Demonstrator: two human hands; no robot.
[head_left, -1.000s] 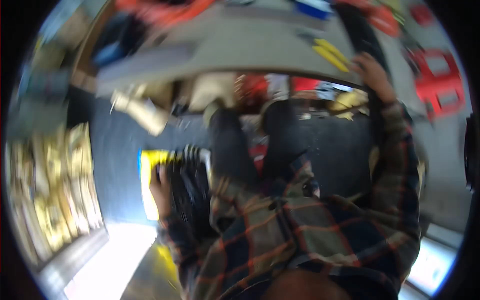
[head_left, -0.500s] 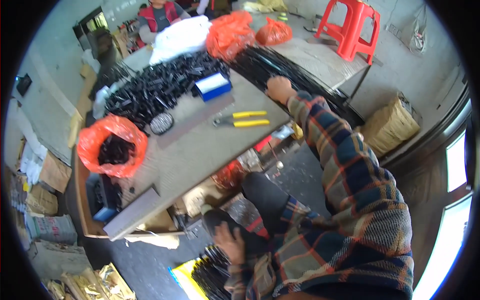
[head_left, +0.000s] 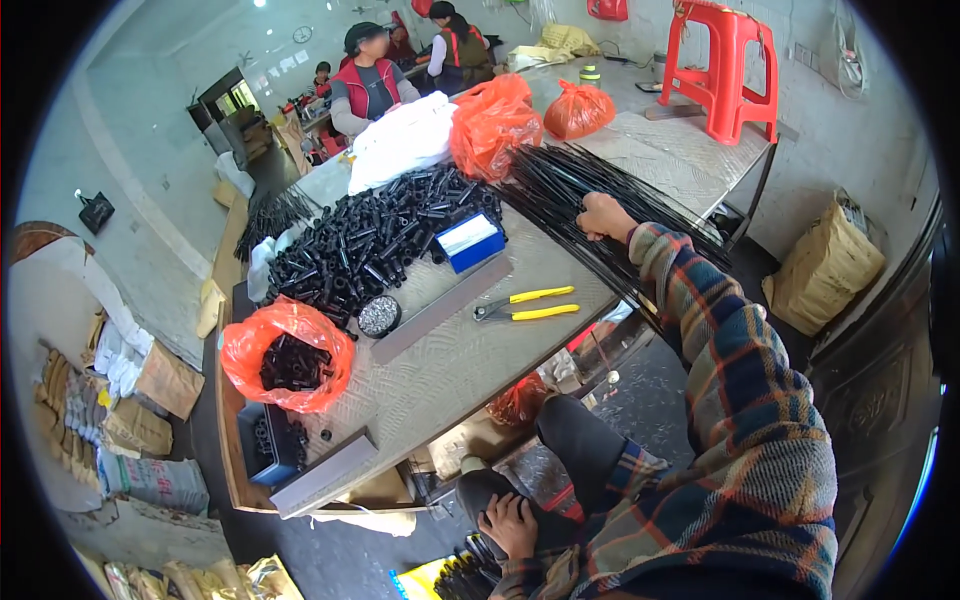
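Observation:
A bundle of long thin black rods (head_left: 640,200) lies across the right part of the worktable. My right hand (head_left: 606,216) is on it, fingers curled closed around some of the rods; how many I cannot make out. My left hand (head_left: 508,525) rests on my knee, fingers spread and holding nothing. On the table to the left of the rods lie yellow-handled pliers (head_left: 528,304), jaws pointing left. Behind them sits a blue box with a white top (head_left: 470,242), beside a large heap of short black tubes (head_left: 375,235).
An orange bag of black pieces (head_left: 240,345), a round tin of small metal bits (head_left: 379,316) and a blue bin (head_left: 262,450) stand at left. Orange and white bags and a red stool (head_left: 725,70) are at the back. Other people (head_left: 370,85) sit beyond. A sack (head_left: 830,265) stands at right.
The view has tilted up and left, so everything sits further right and lower. My right hand stays at the rods, its fingers now more tightly curled. My left hand remains on my leg.

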